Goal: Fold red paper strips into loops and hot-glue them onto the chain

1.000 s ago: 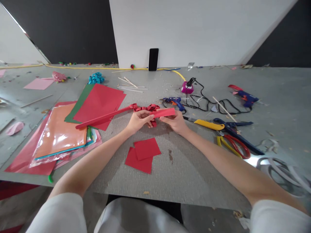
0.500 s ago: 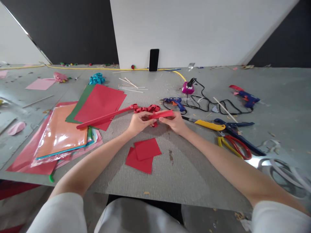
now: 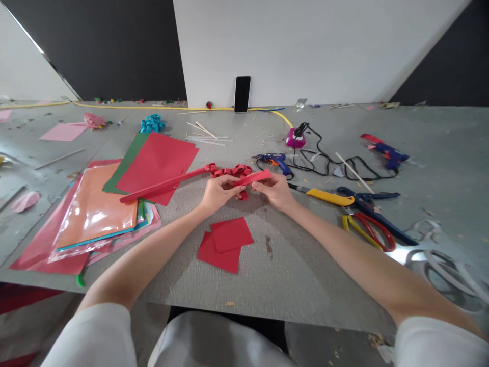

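A narrow folded piece of red paper (image 3: 252, 178) is held between both hands. My left hand (image 3: 221, 192) pinches its left end, and my right hand (image 3: 274, 191) grips the right end. Just behind them lies a cluster of red paper curls (image 3: 231, 171), partly hidden by my fingers. From it a long red strip (image 3: 164, 186) runs left across red sheets (image 3: 158, 160). Two overlapping red paper squares (image 3: 232, 235) rest on the table nearer to me.
Blue glue guns (image 3: 280, 162) (image 3: 390, 154) with black cords, a yellow-handled tool (image 3: 329, 197) and pliers (image 3: 372, 224) lie to the right. Plastic-wrapped coloured paper (image 3: 99, 206) is at left. A phone (image 3: 242, 95) leans on the wall.
The right end of the held red piece has tilted slightly upward, and my right fingers have shifted a little. Everything else looks the same.
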Available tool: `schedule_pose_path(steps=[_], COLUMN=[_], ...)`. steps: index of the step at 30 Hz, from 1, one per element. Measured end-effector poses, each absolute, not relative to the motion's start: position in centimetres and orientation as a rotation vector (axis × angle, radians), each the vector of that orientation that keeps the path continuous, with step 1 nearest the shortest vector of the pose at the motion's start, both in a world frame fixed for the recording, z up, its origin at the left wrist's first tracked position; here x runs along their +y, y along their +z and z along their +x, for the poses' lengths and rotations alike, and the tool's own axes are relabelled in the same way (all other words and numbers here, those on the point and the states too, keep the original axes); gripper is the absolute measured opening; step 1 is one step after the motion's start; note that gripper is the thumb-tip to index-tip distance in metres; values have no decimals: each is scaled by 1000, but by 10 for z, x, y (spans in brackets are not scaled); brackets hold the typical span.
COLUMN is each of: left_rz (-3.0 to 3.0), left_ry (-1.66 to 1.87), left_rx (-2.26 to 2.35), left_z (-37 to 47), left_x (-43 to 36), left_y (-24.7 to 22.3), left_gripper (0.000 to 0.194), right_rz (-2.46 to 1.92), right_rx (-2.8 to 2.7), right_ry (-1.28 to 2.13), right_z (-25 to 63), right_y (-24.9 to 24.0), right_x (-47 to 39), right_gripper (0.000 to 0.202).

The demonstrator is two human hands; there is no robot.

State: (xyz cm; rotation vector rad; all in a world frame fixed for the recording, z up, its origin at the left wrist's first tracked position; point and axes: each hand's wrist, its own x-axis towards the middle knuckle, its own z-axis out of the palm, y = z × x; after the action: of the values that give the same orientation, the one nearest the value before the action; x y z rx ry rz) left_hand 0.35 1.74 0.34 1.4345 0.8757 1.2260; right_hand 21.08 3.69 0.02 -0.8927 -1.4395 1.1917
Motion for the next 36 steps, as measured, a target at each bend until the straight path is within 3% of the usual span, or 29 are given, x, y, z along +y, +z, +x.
schedule_pose_path(steps=[36], left_rz=[1475], left_ry=[1267], left_rx=[946], left_z=[6], left_x=[9], left_y=[7], left_gripper=[37], right_rz=[-923], right_rx=[-1416], right_ry=[1188], right_z=[213], right_y=[-8], right_x=[40], right_gripper=[27])
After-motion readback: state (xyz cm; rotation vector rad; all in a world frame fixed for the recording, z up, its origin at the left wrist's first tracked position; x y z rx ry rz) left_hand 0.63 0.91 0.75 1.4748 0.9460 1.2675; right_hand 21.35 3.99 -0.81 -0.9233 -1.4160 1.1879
